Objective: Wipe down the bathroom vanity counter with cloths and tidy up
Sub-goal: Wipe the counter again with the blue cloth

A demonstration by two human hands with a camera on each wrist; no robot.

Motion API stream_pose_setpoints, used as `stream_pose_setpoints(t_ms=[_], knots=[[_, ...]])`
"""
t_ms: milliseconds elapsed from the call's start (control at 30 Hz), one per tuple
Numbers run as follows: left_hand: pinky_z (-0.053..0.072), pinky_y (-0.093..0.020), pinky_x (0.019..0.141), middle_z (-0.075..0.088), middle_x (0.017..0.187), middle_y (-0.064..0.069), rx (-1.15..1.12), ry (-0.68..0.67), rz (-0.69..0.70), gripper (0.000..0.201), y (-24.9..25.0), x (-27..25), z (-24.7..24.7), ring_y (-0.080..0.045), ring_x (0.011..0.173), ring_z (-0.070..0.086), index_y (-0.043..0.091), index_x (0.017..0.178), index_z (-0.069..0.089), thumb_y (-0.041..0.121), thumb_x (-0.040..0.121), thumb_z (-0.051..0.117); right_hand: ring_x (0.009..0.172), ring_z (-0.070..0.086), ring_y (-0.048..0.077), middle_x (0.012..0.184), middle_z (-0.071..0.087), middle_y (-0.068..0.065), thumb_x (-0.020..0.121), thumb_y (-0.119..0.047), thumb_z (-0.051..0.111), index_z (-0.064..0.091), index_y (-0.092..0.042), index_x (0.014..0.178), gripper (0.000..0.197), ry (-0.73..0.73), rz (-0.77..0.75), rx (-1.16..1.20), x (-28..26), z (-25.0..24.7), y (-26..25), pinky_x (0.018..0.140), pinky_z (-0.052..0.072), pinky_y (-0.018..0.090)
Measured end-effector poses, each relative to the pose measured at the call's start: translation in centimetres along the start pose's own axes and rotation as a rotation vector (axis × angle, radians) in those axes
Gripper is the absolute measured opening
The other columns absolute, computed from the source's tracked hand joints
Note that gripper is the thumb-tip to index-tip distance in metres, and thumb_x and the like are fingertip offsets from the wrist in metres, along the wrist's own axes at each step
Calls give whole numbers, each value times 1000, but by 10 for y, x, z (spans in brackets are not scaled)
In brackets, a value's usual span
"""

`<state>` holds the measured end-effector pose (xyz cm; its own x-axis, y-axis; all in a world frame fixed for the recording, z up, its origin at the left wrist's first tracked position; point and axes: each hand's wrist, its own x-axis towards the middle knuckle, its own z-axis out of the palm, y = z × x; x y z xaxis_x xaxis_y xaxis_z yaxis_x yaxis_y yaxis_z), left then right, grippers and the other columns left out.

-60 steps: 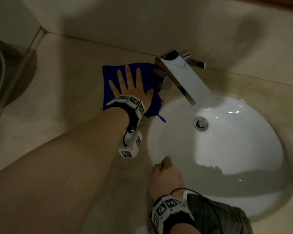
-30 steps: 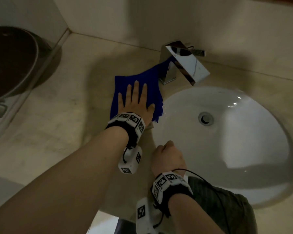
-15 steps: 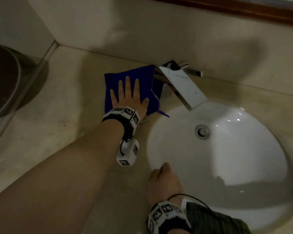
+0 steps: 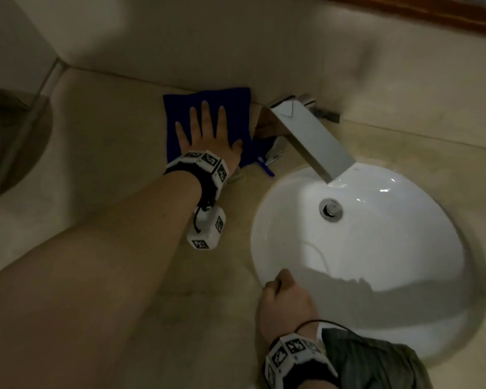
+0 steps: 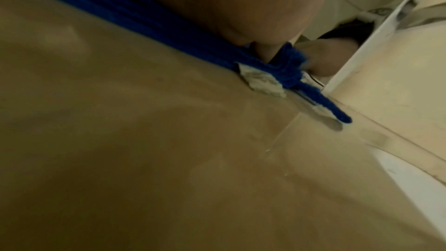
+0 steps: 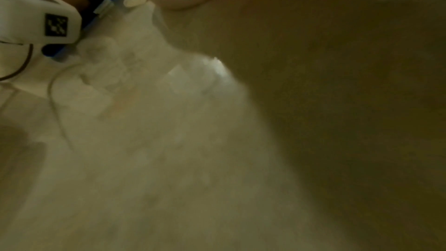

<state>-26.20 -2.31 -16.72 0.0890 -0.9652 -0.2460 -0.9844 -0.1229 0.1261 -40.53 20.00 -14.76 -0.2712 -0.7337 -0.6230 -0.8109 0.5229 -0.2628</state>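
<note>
A blue cloth (image 4: 237,108) lies flat on the beige counter (image 4: 101,153), its far edge against the back wall just left of the chrome faucet (image 4: 306,133). My left hand (image 4: 205,130) presses on it, palm down, fingers straight and spread. The left wrist view shows the cloth (image 5: 154,24) under my palm, with its white label (image 5: 260,81) and a blue loop sticking out. My right hand (image 4: 284,299) rests on the counter at the near rim of the white sink (image 4: 362,248), fingers curled under; nothing shows in it.
The sink's drain (image 4: 331,209) lies under the faucet spout. A dark round object (image 4: 0,141) sits past the counter's left edge. A wooden frame (image 4: 432,12) runs along the top of the wall.
The left hand slid the cloth toward me, then pushed it back away to the wall beside the faucet. The right hand stayed at the sink rim.
</note>
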Motion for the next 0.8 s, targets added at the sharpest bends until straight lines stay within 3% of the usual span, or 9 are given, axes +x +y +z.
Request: stream_pose_setpoints(t_ms=[100, 233, 300, 567, 667, 767, 800], knots=[[-9, -55, 116, -19, 159, -6, 8, -4, 24, 75, -3, -2, 1, -29, 146, -16, 25, 152, -14, 58, 96, 23, 72, 52, 25, 75, 50, 2, 95, -35, 35, 42, -20, 95, 16, 46, -10, -1, -2, 3, 2, 69, 46, 32], [-8, -54, 116, -18, 160, -4, 29, -4, 50, 74, -9, -13, 2, -27, 147, -15, 26, 152, -12, 59, 96, 23, 81, 60, 31, 79, 53, 6, 94, -35, 36, 46, -18, 93, 20, 91, -10, 8, -3, 4, 2, 73, 50, 36], [-8, -54, 116, -17, 160, -4, 21, 0, 56, 74, -14, -24, 4, -27, 147, -14, 26, 153, -11, 59, 96, 23, 78, 58, 30, 79, 54, 7, 93, -35, 36, 48, -17, 91, 22, 111, -8, 15, -3, 6, 3, 71, 49, 36], [-8, -53, 117, -22, 159, -3, 24, -63, 77, 74, -39, -117, 17, -26, 146, -17, 27, 151, -18, 60, 96, 20, 72, 54, 28, 82, 59, 9, 91, -32, 40, 52, -14, 89, 22, 199, -28, 42, 0, 16, 10, 65, 44, 31], [-8, -51, 117, -27, 157, -3, 48, -100, 66, 75, -57, -174, 25, -25, 146, -18, 27, 149, -23, 61, 95, 16, 89, 54, 30, 103, 60, 12, 92, -21, 41, 53, -11, 98, 16, 224, -115, 129, -2, 16, 13, 76, 45, 36], [-11, -49, 117, -38, 152, 0, 67, -184, 26, 74, -75, -225, 31, -24, 144, -26, 30, 144, -32, 63, 94, 10, 123, 39, 26, 139, 41, 9, 88, -22, 23, 52, -10, 129, 51, 303, -277, -97, -5, 21, 9, 98, 32, 34], [-12, -49, 117, -42, 149, 1, 63, -206, 10, 74, -81, -236, 34, -24, 143, -28, 31, 143, -34, 65, 93, 9, 132, 32, 27, 148, 32, 11, 88, -22, 24, 46, -10, 136, 55, 304, -362, -131, -8, 19, 1, 105, 27, 35]])
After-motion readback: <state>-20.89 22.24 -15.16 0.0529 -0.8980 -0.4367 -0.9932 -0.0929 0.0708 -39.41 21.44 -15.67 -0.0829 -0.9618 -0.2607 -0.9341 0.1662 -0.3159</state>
